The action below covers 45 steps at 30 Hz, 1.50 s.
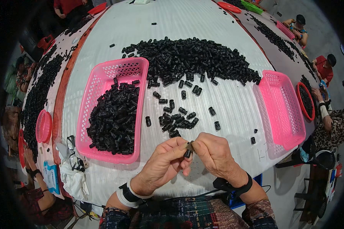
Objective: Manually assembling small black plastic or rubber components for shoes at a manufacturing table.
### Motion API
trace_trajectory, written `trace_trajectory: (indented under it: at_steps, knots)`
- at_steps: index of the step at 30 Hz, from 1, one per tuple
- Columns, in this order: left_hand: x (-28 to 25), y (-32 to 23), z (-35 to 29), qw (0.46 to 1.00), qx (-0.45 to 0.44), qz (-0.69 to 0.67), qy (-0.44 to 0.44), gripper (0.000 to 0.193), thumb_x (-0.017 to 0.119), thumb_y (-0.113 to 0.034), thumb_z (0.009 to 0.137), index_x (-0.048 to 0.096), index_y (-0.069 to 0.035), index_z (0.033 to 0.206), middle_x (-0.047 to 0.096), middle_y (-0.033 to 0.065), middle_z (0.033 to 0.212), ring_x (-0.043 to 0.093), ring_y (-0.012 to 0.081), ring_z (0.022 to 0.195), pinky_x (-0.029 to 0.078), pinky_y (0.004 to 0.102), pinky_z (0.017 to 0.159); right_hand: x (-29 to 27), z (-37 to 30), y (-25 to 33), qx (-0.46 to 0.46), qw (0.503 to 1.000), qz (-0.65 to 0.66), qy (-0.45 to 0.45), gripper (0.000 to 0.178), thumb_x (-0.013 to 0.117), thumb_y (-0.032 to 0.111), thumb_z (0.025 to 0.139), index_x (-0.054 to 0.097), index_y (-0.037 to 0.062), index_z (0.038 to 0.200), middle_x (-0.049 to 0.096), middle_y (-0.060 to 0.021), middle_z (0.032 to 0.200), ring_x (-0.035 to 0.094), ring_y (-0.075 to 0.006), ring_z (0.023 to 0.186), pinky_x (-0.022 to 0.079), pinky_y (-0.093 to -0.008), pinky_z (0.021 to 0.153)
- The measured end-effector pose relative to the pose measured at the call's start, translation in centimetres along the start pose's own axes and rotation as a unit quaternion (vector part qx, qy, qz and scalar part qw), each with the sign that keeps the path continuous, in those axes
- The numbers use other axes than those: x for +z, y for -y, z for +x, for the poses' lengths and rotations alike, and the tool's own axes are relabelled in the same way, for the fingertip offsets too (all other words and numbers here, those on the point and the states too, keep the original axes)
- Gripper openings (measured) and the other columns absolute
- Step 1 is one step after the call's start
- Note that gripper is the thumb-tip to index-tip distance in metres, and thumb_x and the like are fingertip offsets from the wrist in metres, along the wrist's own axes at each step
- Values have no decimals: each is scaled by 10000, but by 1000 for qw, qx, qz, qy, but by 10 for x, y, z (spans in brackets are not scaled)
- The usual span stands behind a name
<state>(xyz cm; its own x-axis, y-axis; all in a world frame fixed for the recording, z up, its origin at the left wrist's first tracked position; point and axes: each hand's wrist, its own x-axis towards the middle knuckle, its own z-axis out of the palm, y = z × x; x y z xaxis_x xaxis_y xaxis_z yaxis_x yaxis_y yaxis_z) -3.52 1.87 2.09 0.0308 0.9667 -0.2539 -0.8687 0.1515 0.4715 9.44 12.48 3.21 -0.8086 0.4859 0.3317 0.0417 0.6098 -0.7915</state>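
My left hand (165,162) and my right hand (216,157) meet close together over the near edge of the table. Pinched in the left fingers is a small black cord lock (187,153), barrel-shaped. The right thumb and curled fingers close on a small flat greyish piece (190,145) that touches the top of the cord lock; its kind does not show clearly. Just beyond the hands lies a loose cluster of similar cord locks (178,121). A large heap of them (191,57) spreads farther back.
To the left stands a pink basket (142,110) part-filled with cord locks. Another pink basket (284,110) sits at the right edge. Glasses (77,162) and a white cloth (70,177) lie left of my arm. Other people work at side tables with black pieces.
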Motion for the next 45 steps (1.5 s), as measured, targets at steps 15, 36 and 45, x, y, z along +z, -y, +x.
trace_trajectory:
  at_steps: [15, 36, 45]
  knots:
    - [-8, 4, 4, 999, -3, -29, -41, 118, 503, -152, 883, 507, -34, 880, 528, 51, 726, 476, 94, 572, 447, 264, 495, 10, -6, -4, -12, 998, -59, -21, 137, 532, 113, 831, 555, 5, 749, 531, -110, 641, 539, -260, 557, 431, -339, 484]
    - [-4, 4, 4, 998, 18, 31, -59, 111, 518, -139, 875, 510, -31, 851, 531, 52, 725, 473, 80, 581, 462, 249, 497, 6, -5, -11, -12, 996, -84, -13, 141, 535, 125, 830, 547, 24, 732, 513, -101, 618, 525, -255, 542, 412, -351, 470]
    - [-7, 7, 7, 999, 1, -36, -23, 114, 494, -160, 887, 506, -49, 861, 534, 43, 726, 481, 88, 584, 443, 257, 482, 6, -7, -8, 65, 996, 49, -26, 188, 493, 136, 865, 538, 2, 741, 490, -118, 616, 497, -259, 525, 396, -341, 476]
